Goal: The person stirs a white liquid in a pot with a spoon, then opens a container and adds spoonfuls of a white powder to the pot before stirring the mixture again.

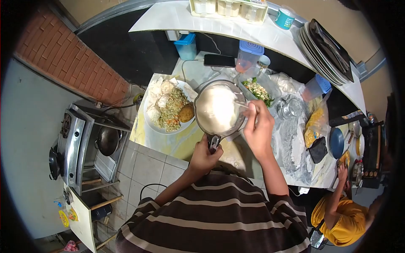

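My left hand [204, 156] is closed around the black handle of a small pan [201, 119]. White creamy liquid [216, 107] fills the pan, with a bright glare on it. At the pan's right rim, my right hand [259, 126] pinches a thin utensil [242, 103] whose far end reaches into the liquid. Just left of the pan lies a white plate [158, 127] bearing chopped vegetables [173, 105], a brown potato-like item [186, 113] and pale wrapped pieces [162, 93]. Behind my right hand stands a clear container [274, 84] of greens and chopped food [257, 90].
Flour-like powder [295, 147] covers the counter at right, near a glass jar [290, 110] and a yellow-filled bag [314, 126]. Stacked plates [322, 59] rest on the shelf above. A stove [78, 139] stands at left. A person in yellow [344, 219] works at far right.
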{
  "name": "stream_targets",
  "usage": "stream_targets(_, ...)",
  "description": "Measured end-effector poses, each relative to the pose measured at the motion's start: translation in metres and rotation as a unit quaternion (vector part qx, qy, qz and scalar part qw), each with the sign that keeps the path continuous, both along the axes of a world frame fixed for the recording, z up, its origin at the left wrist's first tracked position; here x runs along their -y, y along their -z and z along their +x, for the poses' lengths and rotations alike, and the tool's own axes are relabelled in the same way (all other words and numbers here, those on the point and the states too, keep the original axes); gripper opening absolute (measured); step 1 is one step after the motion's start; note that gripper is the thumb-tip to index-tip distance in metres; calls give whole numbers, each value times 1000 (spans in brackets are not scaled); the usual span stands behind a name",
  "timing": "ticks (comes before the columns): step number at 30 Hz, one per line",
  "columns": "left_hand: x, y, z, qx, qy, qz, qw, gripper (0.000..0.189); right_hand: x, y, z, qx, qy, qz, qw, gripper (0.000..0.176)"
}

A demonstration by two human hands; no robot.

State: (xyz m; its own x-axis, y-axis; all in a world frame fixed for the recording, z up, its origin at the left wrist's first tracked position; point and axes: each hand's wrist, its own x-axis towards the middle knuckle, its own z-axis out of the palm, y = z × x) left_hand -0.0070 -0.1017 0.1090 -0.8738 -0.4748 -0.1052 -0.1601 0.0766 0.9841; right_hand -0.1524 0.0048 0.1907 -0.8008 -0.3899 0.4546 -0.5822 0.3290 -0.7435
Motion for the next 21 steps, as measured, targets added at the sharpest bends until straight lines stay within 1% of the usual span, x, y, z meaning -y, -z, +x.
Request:
stream_targets(1, 1, 0, -1, -1, -3, 0, 1000, 24, -3, 1, 4, 9, -9, 27, 1000, 12)
stream_targets(2, 0, 0, -3, -1, -6, -23, 1000, 24, -4, 1, 9, 8, -12, 28, 999, 12)
stream_targets(3, -1, 1, -4, 1, -8, -44, 999, 24, -5, 1, 15, 26, -64, 31, 997, 12)
stream_targets(4, -2, 1, -4, 2, -8, -43, 999, 24, -4, 2, 19, 45, -113, 33, 992, 12)
stream_targets(5, -1, 1, -4, 20, 5, -50, 999, 24, -1, 2, 14, 88, -129, 13, 988, 11)
stream_targets(6, -2, 0, -3, 39, 18, -57, 997, 25, 3, 4, 6, 91, -125, 14, 988, 11)
stream_targets(7, -2, -3, -3, 41, 22, -57, 997, 25, 8, 6, -3, 114, -102, -36, 988, 11)
stream_targets(8, -1, -6, -4, 39, 28, -29, 998, 26, 11, 7, -8, 135, -81, -85, 984, 11)
stream_targets(9, 0, -8, -5, 36, 31, -1, 999, 26, 11, 2, -9, 75, -47, -67, 994, 10)
stream_targets(10, 2, -8, -5, 37, 30, -2, 999, 26, 8, 2, -8, 75, -48, -68, 994, 10)
stream_targets(12, 5, -8, -5, 38, 32, 8, 999, 27, -3, 5, 0, -47, -31, 65, 996, 10)
stream_targets(13, 4, -6, -5, 39, 28, 9, 999, 27, -4, 8, 7, -53, -68, 59, 995, 10)
stream_targets(14, 2, -3, -6, 55, 19, -8, 998, 27, -1, 9, 9, -50, -69, 60, 995, 10)
stream_targets(16, -1, 2, -6, 73, 18, -26, 997, 28, 4, 11, 8, 74, -144, 5, 987, 10)
stream_targets(17, -1, 4, -7, 65, 16, -53, 996, 28, 5, 8, 2, 120, -144, -14, 982, 10)
stream_targets(18, 0, 4, -8, 59, 13, -81, 995, 29, 6, 9, -3, 121, -142, -16, 982, 10)
stream_targets(20, 4, 0, -7, 66, 19, -78, 995, 30, 10, 11, -10, 64, -49, -78, 994, 11)
stream_targets(21, 6, -2, -7, 71, 23, -72, 995, 30, 4, 9, -11, 25, -25, -20, 999, 10)
